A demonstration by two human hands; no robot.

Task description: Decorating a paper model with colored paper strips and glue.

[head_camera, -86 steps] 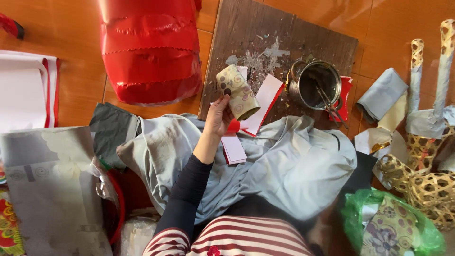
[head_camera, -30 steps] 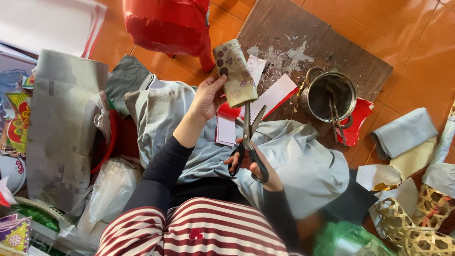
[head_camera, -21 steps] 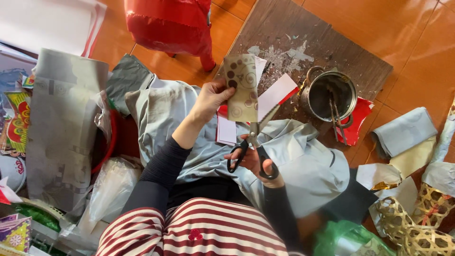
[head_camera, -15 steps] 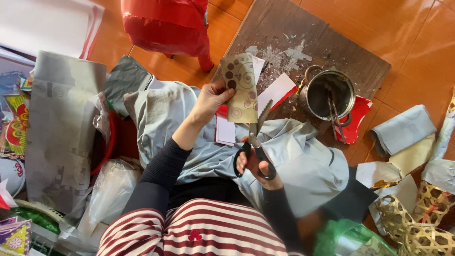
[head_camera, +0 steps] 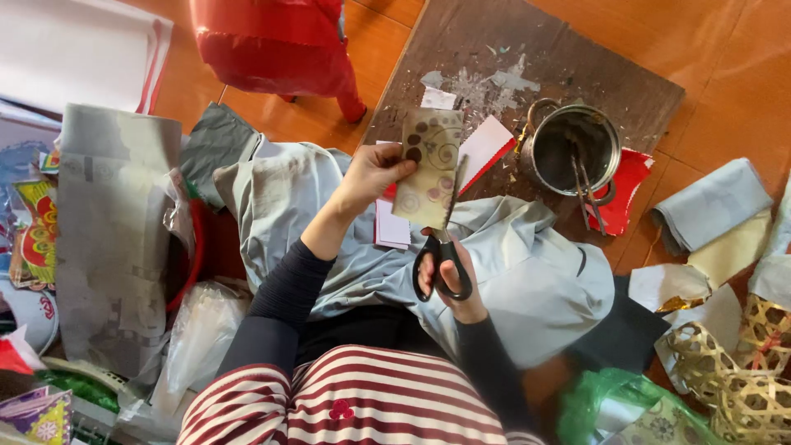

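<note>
Scissors [head_camera: 443, 247] (black-handled) cutting patterned paper [head_camera: 427, 167].

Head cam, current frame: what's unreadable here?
- Head view: scissors blade edge lies against the patterned paper; how far the cut runs is not visible.
- Right hand fingers are hidden by the handles.
- Pot contents are too dark to tell.
- Basket is cut off by the frame edge.

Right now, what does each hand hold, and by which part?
Left hand pinches the patterned paper at its left edge. Right hand holds the scissors by the handle loops.
</note>
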